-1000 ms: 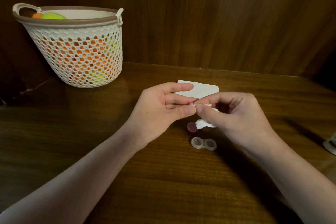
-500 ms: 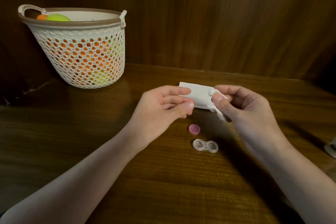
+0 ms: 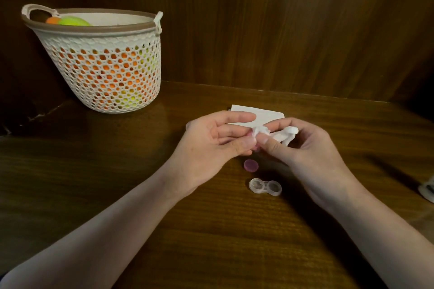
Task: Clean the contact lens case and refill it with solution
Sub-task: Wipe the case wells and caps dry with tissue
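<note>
Clear plastic, the lens case (image 3: 265, 186) lies open on the surface (image 3: 211, 230), long axis left to right, just below the right hand (image 3: 303, 147), nearer it than the left. Beyond lies a pink cap (image 3: 251, 165). Farther still, the left hand (image 3: 218, 140) pinches what seems the second cap, barely visible, while right fingers (image 3: 270, 145) press twisted tissue (image 3: 277, 132) into it.

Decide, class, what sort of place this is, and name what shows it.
Probably a home: a dark wooden table against wood panelling, with a woven plastic basket of coloured things on it and an open lens case.
</note>
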`<state>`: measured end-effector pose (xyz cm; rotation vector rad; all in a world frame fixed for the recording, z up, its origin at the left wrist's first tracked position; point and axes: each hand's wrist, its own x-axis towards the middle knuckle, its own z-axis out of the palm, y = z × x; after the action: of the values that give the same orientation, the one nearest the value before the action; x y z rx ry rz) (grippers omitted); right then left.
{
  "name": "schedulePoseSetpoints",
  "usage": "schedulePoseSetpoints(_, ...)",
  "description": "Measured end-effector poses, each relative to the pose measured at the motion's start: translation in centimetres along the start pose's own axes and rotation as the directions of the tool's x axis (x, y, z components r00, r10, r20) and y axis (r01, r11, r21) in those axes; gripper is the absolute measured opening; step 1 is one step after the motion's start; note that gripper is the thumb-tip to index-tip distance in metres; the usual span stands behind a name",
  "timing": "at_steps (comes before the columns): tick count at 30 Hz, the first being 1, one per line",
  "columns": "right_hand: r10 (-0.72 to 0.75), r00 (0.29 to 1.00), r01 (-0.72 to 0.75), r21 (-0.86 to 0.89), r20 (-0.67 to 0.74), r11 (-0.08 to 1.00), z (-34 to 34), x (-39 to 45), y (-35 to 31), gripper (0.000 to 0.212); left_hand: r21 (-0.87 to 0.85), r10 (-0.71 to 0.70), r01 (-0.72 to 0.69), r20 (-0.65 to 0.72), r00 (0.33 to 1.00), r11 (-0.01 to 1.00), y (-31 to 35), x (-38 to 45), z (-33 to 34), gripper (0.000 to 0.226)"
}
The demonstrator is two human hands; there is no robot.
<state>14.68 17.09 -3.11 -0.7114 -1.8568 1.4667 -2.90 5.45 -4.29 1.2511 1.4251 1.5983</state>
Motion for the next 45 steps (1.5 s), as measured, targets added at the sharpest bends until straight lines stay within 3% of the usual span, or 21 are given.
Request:
schedulePoseSetpoints(4,-0.112,0.987,0.092,-0.168,-0.117,0.981,0.1,-0.1,-0.3,0.012,-0.028,0.000,-0.001,-0.037,0.999,1.000,0.2,0.1,-0.2,0.044)
schedulePoseSetpoints(6,-0.184,0.977,0.147,-0.280,-0.107,0.949,0.1,-0.2,-0.4,0.012,0.000,-0.001,0.001,-0.048,0.999,1.000,0.3,0.0,-0.2,0.043)
schedulePoseSetpoints(9,-0.198,0.978,0.170,-0.305,-0.062,0.937,0.2,-0.2,-0.4,0.015,0.047,-0.011,0.014,-0.059,0.998,0.999,0.3,0.0,-0.1,0.042)
schedulePoseSetpoints(13,-0.201,0.979,0.204,-0.253,0.038,0.946,0.2,-0.4,-0.7,0.016,0.085,-0.005,0.012,-0.084,0.996,0.996,0.4,0.0,-0.2,0.039)
schedulePoseSetpoints(16,-0.214,0.976,0.216,-0.210,0.034,0.953,0.2,-0.6,-0.9,0.019,0.114,-0.013,0.022,-0.084,0.996,0.993,0.4,-0.1,-0.1,0.038)
schedulePoseSetpoints(22,-0.135,0.991,0.134,0.047,0.019,0.990,0.0,-0.7,-0.9,0.040,0.167,-0.020,0.028,-0.050,0.999,0.986,0.8,-0.1,0.0,0.044)
schedulePoseSetpoints(25,-0.079,0.996,0.074,0.089,0.052,0.993,-0.1,-0.7,-1.1,0.049,0.194,-0.025,0.035,-0.054,0.998,0.980,0.9,-0.2,0.1,0.048)
schedulePoseSetpoints(29,-0.057,0.998,0.058,0.087,-0.021,0.995,0.4,-0.9,-1.3,0.041,0.181,-0.039,0.050,-0.061,0.997,0.982,1.1,-0.3,0.1,0.052)
schedulePoseSetpoints(34,-0.012,0.999,0.009,-0.053,-0.045,0.999,1.2,-0.9,-1.0,0.013,0.182,-0.036,0.055,-0.105,0.994,0.982,1.1,-0.3,0.2,0.052)
schedulePoseSetpoints(37,0.027,0.999,-0.027,-0.008,0.017,1.000,1.1,-1.0,-1.6,0.019,0.176,-0.045,0.065,-0.118,0.992,0.982,1.1,-0.4,0.2,0.051)
schedulePoseSetpoints(41,0.095,0.987,-0.119,0.191,0.130,0.974,0.7,-1.2,-2.1,0.030,0.138,-0.053,0.067,-0.107,0.993,0.988,1.3,-0.3,0.3,0.049)
schedulePoseSetpoints(45,0.086,0.996,-0.090,0.213,0.029,0.973,1.1,-1.2,-1.8,0.034,0.109,-0.053,0.061,-0.081,0.995,0.992,1.6,-0.3,0.5,0.066)
